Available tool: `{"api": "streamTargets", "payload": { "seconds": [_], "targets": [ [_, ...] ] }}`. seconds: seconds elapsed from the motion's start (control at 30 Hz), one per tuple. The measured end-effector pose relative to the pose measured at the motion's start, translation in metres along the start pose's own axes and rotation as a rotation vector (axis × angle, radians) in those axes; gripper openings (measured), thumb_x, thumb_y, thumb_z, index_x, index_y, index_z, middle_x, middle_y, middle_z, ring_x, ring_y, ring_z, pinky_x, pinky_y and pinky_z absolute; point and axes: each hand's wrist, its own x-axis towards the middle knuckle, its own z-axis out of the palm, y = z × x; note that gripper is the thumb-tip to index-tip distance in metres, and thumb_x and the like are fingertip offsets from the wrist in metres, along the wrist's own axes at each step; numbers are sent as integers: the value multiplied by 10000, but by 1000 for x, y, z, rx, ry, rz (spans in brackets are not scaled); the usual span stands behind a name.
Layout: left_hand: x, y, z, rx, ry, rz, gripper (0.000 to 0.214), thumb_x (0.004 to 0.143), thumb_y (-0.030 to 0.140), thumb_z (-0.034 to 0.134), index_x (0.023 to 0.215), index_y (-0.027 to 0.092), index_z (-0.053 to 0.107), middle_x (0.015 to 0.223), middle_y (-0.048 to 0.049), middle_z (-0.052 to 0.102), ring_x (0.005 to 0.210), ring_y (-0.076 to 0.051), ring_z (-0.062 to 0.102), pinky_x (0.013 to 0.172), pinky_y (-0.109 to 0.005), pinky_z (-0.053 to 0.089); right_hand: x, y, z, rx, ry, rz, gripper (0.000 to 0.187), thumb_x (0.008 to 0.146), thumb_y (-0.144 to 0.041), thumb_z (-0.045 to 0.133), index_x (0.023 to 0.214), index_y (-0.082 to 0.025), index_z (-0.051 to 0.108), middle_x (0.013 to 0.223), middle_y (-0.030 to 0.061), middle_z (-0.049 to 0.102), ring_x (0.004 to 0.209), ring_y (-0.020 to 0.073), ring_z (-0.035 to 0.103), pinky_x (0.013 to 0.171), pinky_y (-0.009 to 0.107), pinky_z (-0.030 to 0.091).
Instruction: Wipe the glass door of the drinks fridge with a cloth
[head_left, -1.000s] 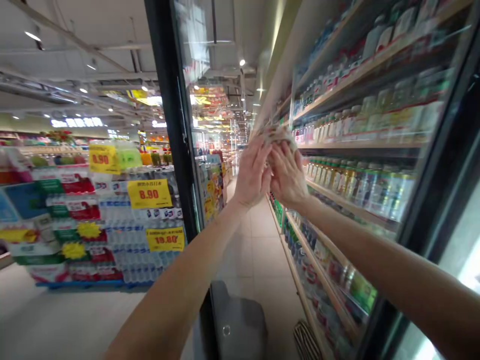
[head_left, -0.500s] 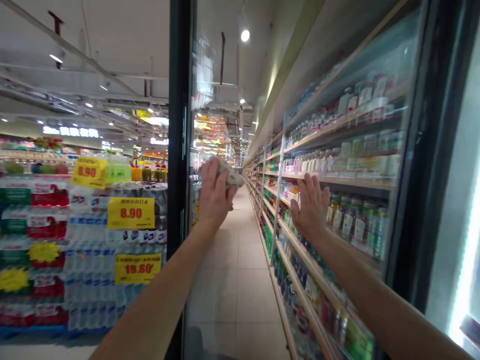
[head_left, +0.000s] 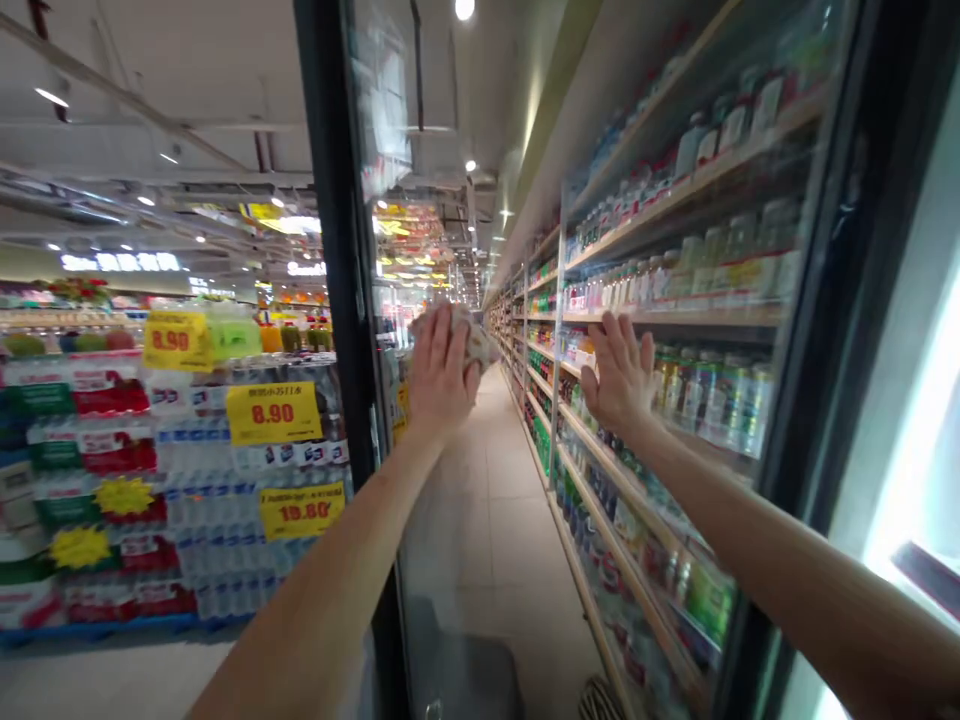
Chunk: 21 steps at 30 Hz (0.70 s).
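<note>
Head view: spread, empty right fingers (head_left: 616,342) have quit the cloth (head_left: 481,345) held under flattened left fingers (head_left: 439,345).

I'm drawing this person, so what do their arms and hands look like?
Both the ungloved left hand and ungloved right hand are bare. The left forearm and right forearm narrow toward the wrists, with no sleeves, watch or bracelet showing. Fingernails are too blurry.

Glass pane (head_left: 450,540) is set between left frame bar (head_left: 337,200) and right frame bar (head_left: 821,330). Cloth (head_left: 481,345) is held at far side of left hand (head_left: 441,375); right hand (head_left: 621,378) is placed to its right. Bottle packs (head_left: 187,490) are stacked left of left bar, price signs (head_left: 274,412) on them. Bottles (head_left: 716,395) are seen on shelves (head_left: 712,317) at right.
</note>
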Motion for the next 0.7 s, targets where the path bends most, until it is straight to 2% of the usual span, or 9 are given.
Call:
{"api": "streamTargets", "payload": {
  "seconds": [0.07,0.2,0.27,0.4,0.47,0.53,0.57,0.63,0.7],
  "targets": [
    [-3,5,2,-21,-38,28,552,881,276,421,1388,111,281,1511,-155,198,1412,-258,50,1134,-498,195,1,-1,-2,0,-39,23,553,865,-341,342,1394,-181,330,1472,106,331,1402,240,184,1117,495,101],
    [-15,21,5,-116,-234,328,512,885,280,419,1377,168,335,1481,-97,308,1407,-220,132,1141,-432,208,2,0,-3,-4,-10,1,548,863,-355,331,1378,-167,351,1472,96,333,1400,223,184,1124,473,106],
    [-11,16,5,-97,-163,246,518,887,294,413,1381,163,327,1488,-98,290,1407,-225,138,1144,-441,193,2,2,-2,3,23,-11,546,865,-355,325,1381,-180,345,1467,90,343,1397,220,197,1121,472,118],
    [4,13,8,-24,114,-65,555,891,278,397,1406,131,257,1531,-117,146,1417,-246,27,1154,-475,123,0,5,2,17,79,-26,557,864,-347,335,1402,-204,310,1465,88,348,1393,227,211,1112,483,136],
    [4,26,12,-34,94,14,569,893,271,389,1416,119,225,1532,-125,134,1416,-249,3,1153,-484,113,-1,5,2,14,111,-43,552,867,-337,347,1399,-194,317,1456,103,361,1388,230,226,1110,481,145],
    [1,38,17,-59,-64,244,561,894,285,391,1416,145,240,1520,-105,200,1415,-237,70,1145,-456,173,-2,6,3,8,130,-71,546,871,-322,362,1399,-188,320,1449,114,371,1383,230,242,1107,473,157],
    [0,39,18,-45,-102,285,547,894,294,394,1409,164,261,1509,-93,242,1411,-232,107,1139,-447,198,-2,6,3,4,138,-87,548,873,-317,369,1403,-188,315,1448,117,373,1382,229,246,1107,470,160],
    [-1,31,17,-6,-59,203,533,895,301,397,1401,180,283,1497,-89,273,1405,-233,148,1130,-450,223,-3,7,3,-2,142,-123,563,874,-311,382,1416,-186,293,1449,122,371,1383,233,245,1108,471,158],
    [-1,16,12,29,75,-18,548,894,290,395,1411,165,260,1514,-106,219,1409,-251,121,1130,-481,208,-4,8,4,-7,135,-144,589,872,-314,394,1431,-183,263,1456,127,359,1387,244,234,1109,478,154]
  ]
}}
